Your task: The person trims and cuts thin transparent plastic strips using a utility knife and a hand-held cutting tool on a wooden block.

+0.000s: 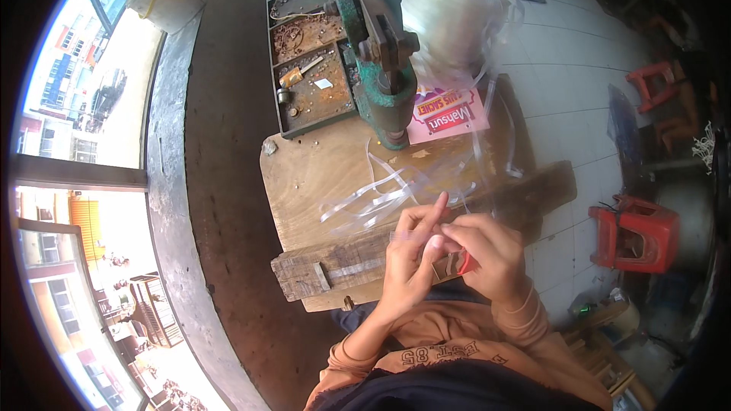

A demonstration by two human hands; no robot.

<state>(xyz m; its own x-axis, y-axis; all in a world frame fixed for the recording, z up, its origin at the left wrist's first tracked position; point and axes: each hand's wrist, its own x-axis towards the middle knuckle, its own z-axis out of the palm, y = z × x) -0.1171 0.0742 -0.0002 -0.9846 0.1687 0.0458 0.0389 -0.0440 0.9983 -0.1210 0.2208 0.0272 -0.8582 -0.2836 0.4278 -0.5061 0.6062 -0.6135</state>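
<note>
Left hand (411,255): it is raised over the front edge of the wooden board (320,175), the fingers curled, and a thin clear plastic strip (407,234) is pinched between thumb and fingers.
Right hand (487,247): it is closed around a small red tool (462,262) (its kind cannot be told), touching the left hand.
Loose strips (373,198): they are spread on the board, just beyond the hands.
Green press (381,46): it is fixed at the far end of the board.
Metal tray (308,53): it is placed left of the press, with rusty small parts inside.
Red stool (636,232): it is seen on the tiled floor, at the right.
</note>
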